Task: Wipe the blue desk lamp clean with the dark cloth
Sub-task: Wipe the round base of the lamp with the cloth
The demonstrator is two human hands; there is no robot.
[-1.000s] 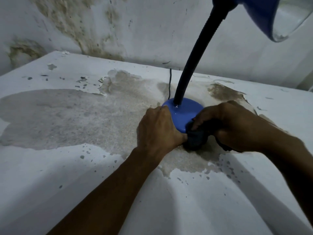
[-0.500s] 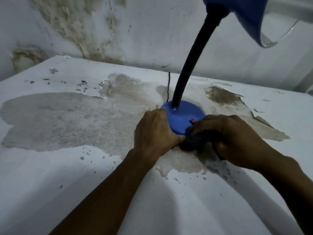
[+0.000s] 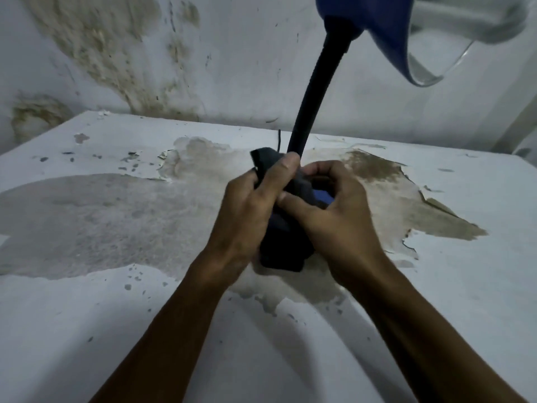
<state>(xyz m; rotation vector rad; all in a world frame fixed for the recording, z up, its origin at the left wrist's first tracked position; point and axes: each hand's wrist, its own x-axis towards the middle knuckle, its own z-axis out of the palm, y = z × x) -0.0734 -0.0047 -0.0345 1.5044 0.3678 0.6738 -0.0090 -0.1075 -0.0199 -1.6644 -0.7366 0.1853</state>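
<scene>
The blue desk lamp stands at the middle of the table. Its black flexible neck (image 3: 316,91) rises to a blue shade (image 3: 380,27) at the top right. Only a sliver of the blue base (image 3: 321,196) shows between my hands. The dark cloth (image 3: 282,242) is bunched between both hands, one corner sticking up by the neck's foot. My left hand (image 3: 250,207) grips the cloth's upper part. My right hand (image 3: 328,210) holds the cloth from the right, fingers curled over it.
The white table (image 3: 116,330) has large patches of peeled paint. A thin black cord (image 3: 278,141) runs from the lamp toward the stained back wall (image 3: 145,53). A clear bulb or glass (image 3: 453,39) shows inside the shade.
Both hands have lifted off the lamp base and come together on the cloth. My left hand, which held the base, now grips the cloth. The base is mostly covered.
</scene>
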